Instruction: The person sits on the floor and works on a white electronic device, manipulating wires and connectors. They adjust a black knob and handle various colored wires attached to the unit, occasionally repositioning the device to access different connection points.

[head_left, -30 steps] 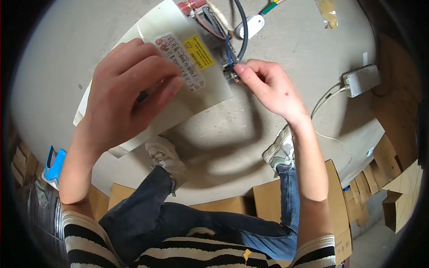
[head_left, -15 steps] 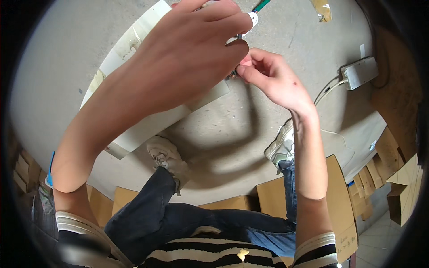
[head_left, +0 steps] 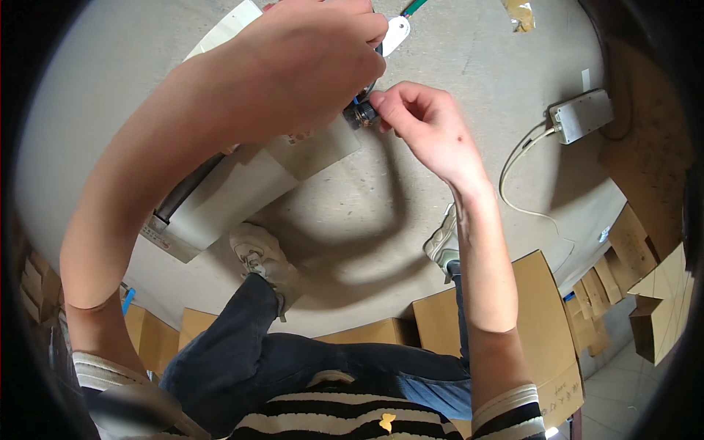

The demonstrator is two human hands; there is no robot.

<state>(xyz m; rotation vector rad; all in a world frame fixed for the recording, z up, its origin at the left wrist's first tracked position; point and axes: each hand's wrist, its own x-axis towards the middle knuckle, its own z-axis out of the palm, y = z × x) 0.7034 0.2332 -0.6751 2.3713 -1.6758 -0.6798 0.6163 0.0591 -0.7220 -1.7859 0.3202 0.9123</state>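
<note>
Black fitting (head_left: 359, 115) beside casing (head_left: 253, 187); right hand (head_left: 425, 121) clamped on it; can't tell left hand's (head_left: 315, 62) grip; cardboard box (head_left: 539, 312) nearby.

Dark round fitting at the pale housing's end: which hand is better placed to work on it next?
Probably the right hand: its thumb is at the dark fitting, while the left hand stretches across above the pale housing, its grip hidden.

The left hand (head_left: 319, 62) stretches inward, back uppermost, its grip hidden; the right hand (head_left: 429, 128) pinches between thumb (head_left: 396, 111) and forefinger (head_left: 405, 89).
</note>
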